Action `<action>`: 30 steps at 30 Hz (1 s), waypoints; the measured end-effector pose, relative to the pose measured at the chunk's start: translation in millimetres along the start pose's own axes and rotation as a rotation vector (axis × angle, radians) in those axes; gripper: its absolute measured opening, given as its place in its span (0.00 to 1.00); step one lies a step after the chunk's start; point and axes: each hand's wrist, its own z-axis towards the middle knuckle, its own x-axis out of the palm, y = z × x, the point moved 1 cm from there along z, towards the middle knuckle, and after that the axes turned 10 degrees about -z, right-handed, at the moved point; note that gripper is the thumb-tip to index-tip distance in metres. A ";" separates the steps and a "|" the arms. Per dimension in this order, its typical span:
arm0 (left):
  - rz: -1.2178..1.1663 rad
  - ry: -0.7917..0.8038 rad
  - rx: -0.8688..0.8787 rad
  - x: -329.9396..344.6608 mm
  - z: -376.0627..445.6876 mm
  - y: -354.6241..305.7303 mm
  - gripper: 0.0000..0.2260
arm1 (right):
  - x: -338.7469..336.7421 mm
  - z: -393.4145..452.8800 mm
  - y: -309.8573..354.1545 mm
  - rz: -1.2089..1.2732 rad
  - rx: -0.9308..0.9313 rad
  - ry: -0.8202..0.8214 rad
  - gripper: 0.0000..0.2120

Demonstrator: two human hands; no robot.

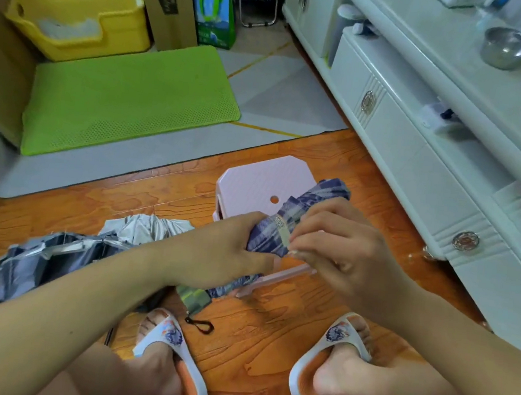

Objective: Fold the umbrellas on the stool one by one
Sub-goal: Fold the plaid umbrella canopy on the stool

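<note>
Plaid umbrella (302, 213) over pink stool (254, 181), left hand (232, 251) grip clamped round it, right hand (337, 245) pinching its strap (283, 230)

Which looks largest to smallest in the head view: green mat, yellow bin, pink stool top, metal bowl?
1. green mat
2. yellow bin
3. pink stool top, partly hidden, so its rank against the bin is unsure
4. metal bowl

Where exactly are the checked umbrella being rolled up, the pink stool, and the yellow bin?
checked umbrella (312, 198), head view, on its rolled fabric above the hands.
pink stool (254, 181), head view, on the bare seat top.
yellow bin (78, 1), head view, on its back wall.
</note>
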 end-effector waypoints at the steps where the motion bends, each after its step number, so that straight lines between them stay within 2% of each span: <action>1: 0.026 -0.012 0.005 0.4 0.2 0.1 0.13 | 1.0 0.9 -0.2 0.012 0.041 -0.014 0.01; 7: 0.022 -0.004 0.024 9.7 -4.2 -7.5 0.17 | -3.1 9.1 1.0 0.034 0.252 -0.070 0.04; 9: -0.014 0.002 0.045 12.4 -6.7 -11.7 0.21 | -5.5 12.4 -1.6 0.085 0.335 -0.038 0.11; 11: -0.047 -0.005 0.076 14.1 -7.2 -13.3 0.29 | -9.5 16.9 -7.3 0.107 0.427 0.017 0.22; 14: 0.072 -0.030 0.108 14.4 -7.0 -15.4 0.36 | -20.1 22.8 -14.5 0.141 0.525 0.189 0.36; 16: 0.240 -0.043 0.129 13.2 -4.9 -15.8 0.36 | -26.1 24.6 -15.2 0.110 0.538 0.301 0.34; 18: 0.505 -0.055 0.170 12.8 -2.4 -16.3 0.35 | -26.7 23.6 -15.9 -0.066 0.510 0.397 0.32; 20: 0.716 -0.053 0.254 16.9 -1.4 -14.8 0.35 | -21.4 21.1 -15.6 -0.290 0.378 0.515 0.34; 21: 0.757 -0.042 0.270 19.5 -1.5 -13.8 0.35 | -17.9 19.4 -15.1 -0.319 0.323 0.571 0.32; 25: 0.711 -0.004 0.206 17.1 -0.4 -12.8 0.30 | -10.4 18.5 -13.2 -0.086 0.371 0.629 0.14; 27: 0.874 -0.040 0.260 8.4 -2.3 -15.3 0.27 | -9.0 17.7 -16.3 -0.016 0.393 0.630 0.12; 30: 1.060 -0.183 0.423 -14.6 -9.3 -13.8 0.30 | -17.2 17.4 -26.6 0.204 0.560 0.665 0.10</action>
